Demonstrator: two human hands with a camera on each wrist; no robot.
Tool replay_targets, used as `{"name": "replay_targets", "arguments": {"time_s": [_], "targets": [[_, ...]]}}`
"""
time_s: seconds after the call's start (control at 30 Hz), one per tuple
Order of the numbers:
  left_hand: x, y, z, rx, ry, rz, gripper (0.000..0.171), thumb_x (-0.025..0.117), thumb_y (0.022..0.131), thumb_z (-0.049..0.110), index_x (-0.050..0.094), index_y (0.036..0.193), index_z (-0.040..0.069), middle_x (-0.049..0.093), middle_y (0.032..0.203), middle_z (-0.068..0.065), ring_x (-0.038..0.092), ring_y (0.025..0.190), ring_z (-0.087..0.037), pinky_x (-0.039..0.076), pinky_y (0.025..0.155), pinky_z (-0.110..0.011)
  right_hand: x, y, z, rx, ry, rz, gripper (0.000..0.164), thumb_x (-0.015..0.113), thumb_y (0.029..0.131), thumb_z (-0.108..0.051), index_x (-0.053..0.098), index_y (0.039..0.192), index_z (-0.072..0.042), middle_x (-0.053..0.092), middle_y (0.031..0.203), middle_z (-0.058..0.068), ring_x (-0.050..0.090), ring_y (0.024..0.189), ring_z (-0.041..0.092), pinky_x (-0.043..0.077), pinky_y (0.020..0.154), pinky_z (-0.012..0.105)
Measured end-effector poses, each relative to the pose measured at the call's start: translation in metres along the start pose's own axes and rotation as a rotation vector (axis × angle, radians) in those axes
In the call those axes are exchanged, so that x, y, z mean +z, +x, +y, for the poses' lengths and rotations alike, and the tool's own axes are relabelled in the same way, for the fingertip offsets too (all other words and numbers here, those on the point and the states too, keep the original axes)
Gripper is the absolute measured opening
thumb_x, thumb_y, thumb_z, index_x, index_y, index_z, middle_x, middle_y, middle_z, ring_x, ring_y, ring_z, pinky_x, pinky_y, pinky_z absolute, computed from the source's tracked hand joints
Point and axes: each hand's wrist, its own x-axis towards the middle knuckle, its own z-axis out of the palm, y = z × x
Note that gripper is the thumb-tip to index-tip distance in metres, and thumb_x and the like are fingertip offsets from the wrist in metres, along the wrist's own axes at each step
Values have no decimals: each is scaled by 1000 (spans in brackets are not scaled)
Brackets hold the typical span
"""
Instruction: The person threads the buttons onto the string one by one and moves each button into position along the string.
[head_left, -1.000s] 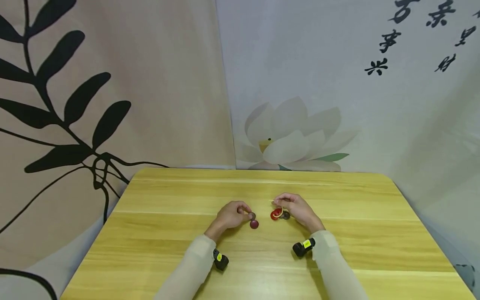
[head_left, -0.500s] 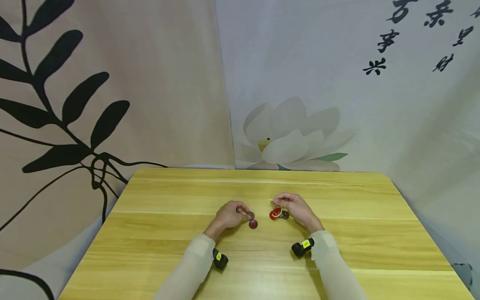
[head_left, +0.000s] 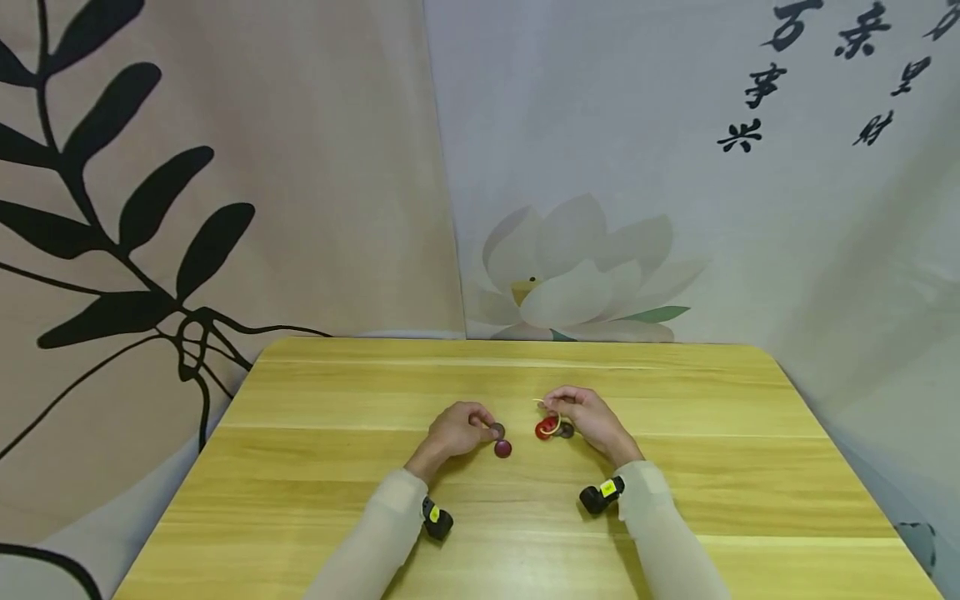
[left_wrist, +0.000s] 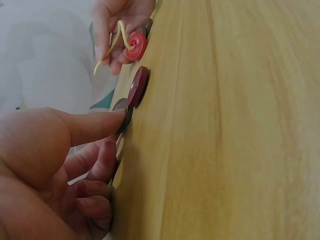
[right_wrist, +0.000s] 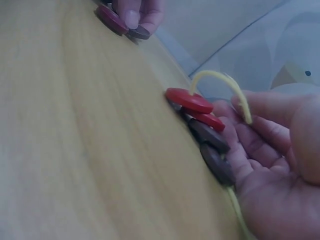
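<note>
My left hand [head_left: 456,431] pinches a dark grey-brown button [left_wrist: 123,111] between thumb and fingers, low over the wooden table. A maroon button [left_wrist: 138,86] lies against it, overlapping its edge in the left wrist view. To the right, my right hand [head_left: 590,414] holds a yellow cord [right_wrist: 216,74] near its end, with the thumb against it. The cord comes up through a red button [right_wrist: 191,100] in a looping arc. Beneath that red button, another red one and several dark brown buttons [right_wrist: 209,136] overlap in a row beside the right fingers.
The pale wooden table [head_left: 480,533] ends at a back edge beyond the hands. Fabric hangings with a dark plant [head_left: 112,242], a lotus and brush lettering stand behind it. A small black camera [head_left: 438,522] sits on the left wrist, another black camera [head_left: 602,497] on the right.
Everything in the head view has slid slightly left together. Both hands, the buttons and the cord keep the same arrangement.
</note>
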Motion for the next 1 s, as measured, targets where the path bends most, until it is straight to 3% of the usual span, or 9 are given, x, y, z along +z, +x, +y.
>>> {"name": "replay_targets", "arguments": {"time_s": [0.3,0.43,0.63,0.87,1.0], "targets": [[4,2,-1,-28,9,27,11,76,86,26,72,84,16,58,73,2,49,65,-14,37,60,-28,0,0,3,12,23,23,18,58,100,-13,68,107,0,70,108,11,63,96,20,50,86,31],[4,3,-2,-42,-16,43,11,76,87,25,72,83,15,58,74,1,49,66,-15,37,60,-29,3,-2,-1,-17,16,19,20,57,100,-13,67,109,3,69,109,14,64,102,26,50,87,32],[3,1,-2,-60,-65,77,13,74,88,27,72,81,16,61,77,1,50,66,-16,38,60,-29,10,-7,-15,-34,-55,43,22,60,99,-15,67,110,2,68,112,19,63,103,35,50,85,35],[3,3,-6,-45,-125,60,13,72,91,28,72,87,16,61,80,0,48,66,-14,38,59,-27,15,-13,-32,-72,-190,63,18,65,96,-23,71,104,-8,70,108,12,63,102,32,48,82,33],[1,2,-8,-26,-195,50,11,68,93,23,73,90,13,66,90,-1,46,67,-14,37,59,-27,20,-17,-41,-102,-244,66,16,65,96,-25,72,102,-13,70,107,8,61,100,32,48,79,34]]}}
